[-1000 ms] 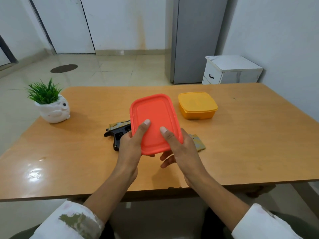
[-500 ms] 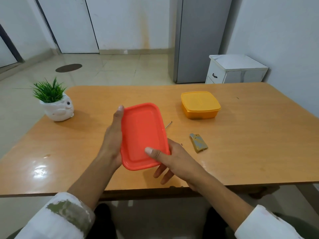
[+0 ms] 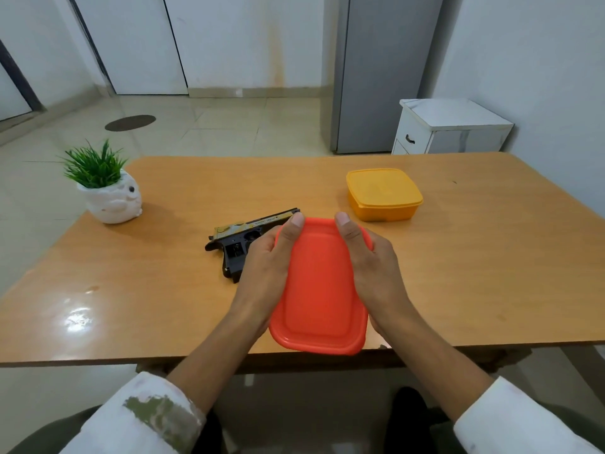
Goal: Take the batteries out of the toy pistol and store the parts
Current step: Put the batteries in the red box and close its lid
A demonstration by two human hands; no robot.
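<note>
A red plastic container (image 3: 319, 290) with its lid on is held lengthwise near the table's front edge. My left hand (image 3: 270, 263) grips its left side and my right hand (image 3: 373, 267) grips its right side, thumbs on the far end. The black toy pistol (image 3: 242, 239) with a camouflage slide lies on the table just left of my left hand, its grip pointing toward me. The small camouflage cover piece and the thin metal tool seen earlier are hidden behind the container and my hands.
A closed yellow container (image 3: 383, 194) sits at the back right of the wooden table (image 3: 491, 273). A white pot with a green plant (image 3: 106, 188) stands at the left. Beyond the table are a white cabinet (image 3: 448, 129) and a grey fridge (image 3: 379, 73).
The red container has been turned and lowered toward the table's front edge, now gripped on both long sides. The pistol is uncovered again; the cover piece is hidden.
</note>
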